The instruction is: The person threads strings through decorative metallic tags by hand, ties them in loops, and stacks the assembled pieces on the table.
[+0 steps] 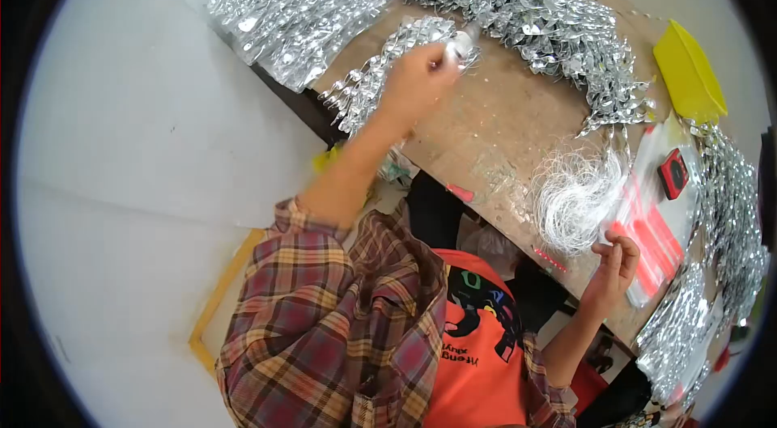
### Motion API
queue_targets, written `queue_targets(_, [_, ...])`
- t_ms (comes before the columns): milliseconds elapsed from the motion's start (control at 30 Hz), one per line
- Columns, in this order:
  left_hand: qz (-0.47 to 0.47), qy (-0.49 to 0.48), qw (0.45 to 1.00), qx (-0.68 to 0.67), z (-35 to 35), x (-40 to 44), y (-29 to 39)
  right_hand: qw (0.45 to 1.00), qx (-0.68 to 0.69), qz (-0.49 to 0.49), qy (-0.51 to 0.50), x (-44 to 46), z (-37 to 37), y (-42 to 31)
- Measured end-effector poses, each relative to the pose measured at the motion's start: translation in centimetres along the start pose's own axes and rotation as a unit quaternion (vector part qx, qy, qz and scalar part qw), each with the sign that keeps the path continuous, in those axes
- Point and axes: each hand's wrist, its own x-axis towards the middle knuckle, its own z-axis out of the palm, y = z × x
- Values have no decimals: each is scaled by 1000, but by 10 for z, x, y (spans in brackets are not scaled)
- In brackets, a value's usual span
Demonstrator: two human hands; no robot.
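My left hand (417, 88) is closed on a small white object (459, 48), perhaps a bottle, with a grey tip, slightly blurred. It is over a small bunch of silver sequin strands (364, 84) on the brown table (461, 133). My right hand (615, 266) is at the table's near right, fingertips pinched together beside a tangled coil of white thread (575, 201). Whatever is between those fingertips is too small to make out. Clear plastic bags with red-pink stripes (651, 242) lie just beyond that hand.
Silver strands (303, 11) lie at the far left, and a long heap (518, 15) curves along the back. More silver strands (728, 209) are at the right. A yellow tray (688, 72) and a red-and-black device (673, 174) are on the right side.
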Motion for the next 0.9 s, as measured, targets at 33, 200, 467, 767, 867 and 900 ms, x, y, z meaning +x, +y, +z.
queue_targets(33, [11, 11, 1000, 9, -12, 21, -8, 1000, 1, -3, 4, -2, -2, -1])
queue_targets(200, [47, 37, 982, 181, -21, 80, -47, 1000, -3, 18, 14, -11, -18, 9])
queue_targets(467, [137, 55, 925, 350, -2, 58, -85, 999, -6, 32, 40, -22, -26, 4])
queue_targets(767, [221, 113, 890, 383, 5, 81, -102, 995, 31, 51, 75, -22, -43, 13])
queue_targets(867, [234, 118, 879, 399, 7, 91, -106, 991, 46, 77, 103, -28, -51, 14])
queue_targets(900, [229, 118, 879, 402, 7, 90, -105, 988, 46, 70, 130, -30, -54, 14])
